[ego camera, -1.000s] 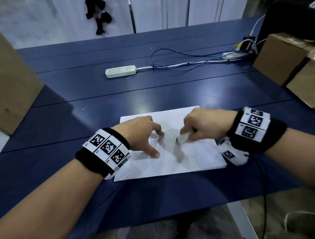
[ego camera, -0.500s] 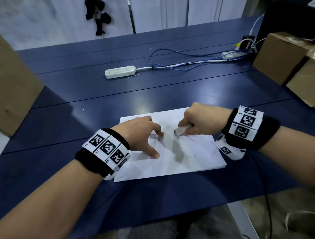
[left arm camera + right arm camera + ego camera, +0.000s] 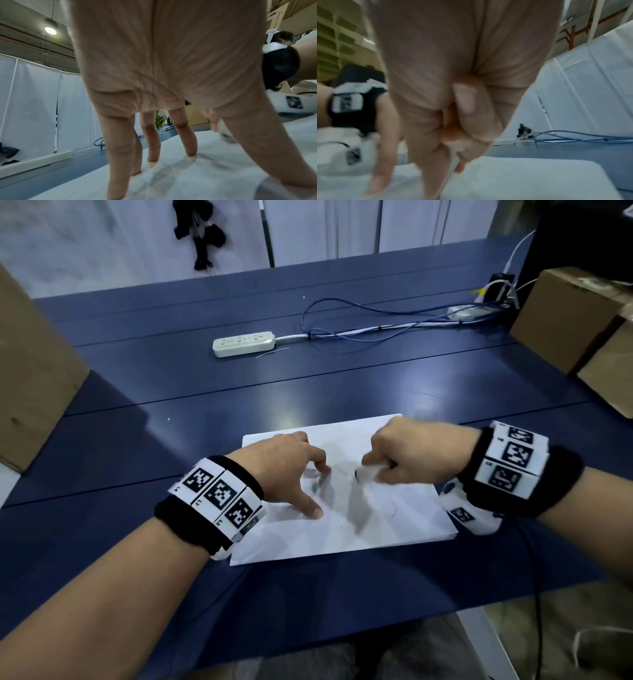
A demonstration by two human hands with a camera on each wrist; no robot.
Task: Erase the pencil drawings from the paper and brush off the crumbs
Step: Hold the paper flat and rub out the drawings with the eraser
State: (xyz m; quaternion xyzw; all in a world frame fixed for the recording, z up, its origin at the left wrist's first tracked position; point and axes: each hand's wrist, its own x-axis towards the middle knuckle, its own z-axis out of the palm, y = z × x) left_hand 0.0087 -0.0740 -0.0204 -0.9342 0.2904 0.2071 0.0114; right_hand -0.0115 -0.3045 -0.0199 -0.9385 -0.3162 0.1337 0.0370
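- The white rectangular sheet of paper [image 3: 394, 529] lies flat on the dark blue bench [image 3: 308, 392], under both hands.
- The left hand [image 3: 284, 467] is spread, its fingertips [image 3: 191, 155] pressing down on the paper.
- The right hand [image 3: 407, 453], just beside the left, is curled and pinches a small white eraser [image 3: 368, 472] whose tip touches the sheet.
- Faint pencil marks [image 3: 392, 510] show below the right hand.
- Brown cardboard boxes [image 3: 561, 320] stand well beyond the right hand; their contents are hidden.
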